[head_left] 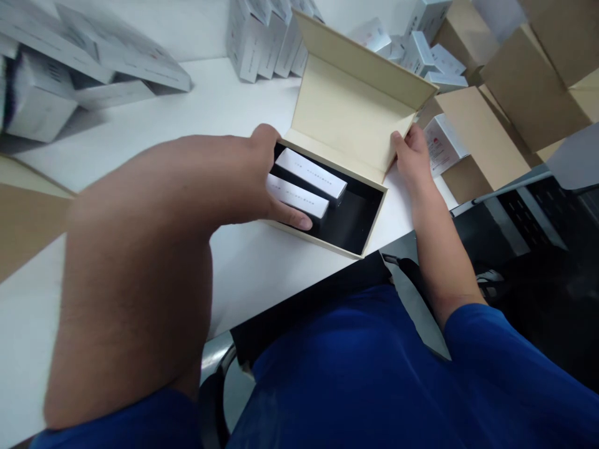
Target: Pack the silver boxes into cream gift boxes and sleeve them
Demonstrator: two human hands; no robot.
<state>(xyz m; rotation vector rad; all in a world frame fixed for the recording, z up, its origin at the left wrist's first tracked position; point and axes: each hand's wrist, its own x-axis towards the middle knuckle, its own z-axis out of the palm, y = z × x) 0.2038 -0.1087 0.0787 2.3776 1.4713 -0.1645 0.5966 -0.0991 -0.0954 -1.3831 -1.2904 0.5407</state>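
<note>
A cream box [373, 229] with a black inside lies on the white table, its hinged lid [349, 115] tilted up and back. Two slim white cartons [311, 173] with small print sit side by side in its left part; the right part shows bare black lining. My left hand [269, 181] reaches over the box's left end. Its thumb lies along the front side of the nearer white carton [302, 198], while most of its other fingers are hidden behind the hand. With thumb inside and fingers behind, my right hand [412, 153] grips the lid's right edge.
White boxes [42, 93] are stacked at the left, and several more [262, 40] stand in a row at the back. Open brown cardboard cartons [486, 137] with white boxes are at the right. The table [253, 268] ends just before my body.
</note>
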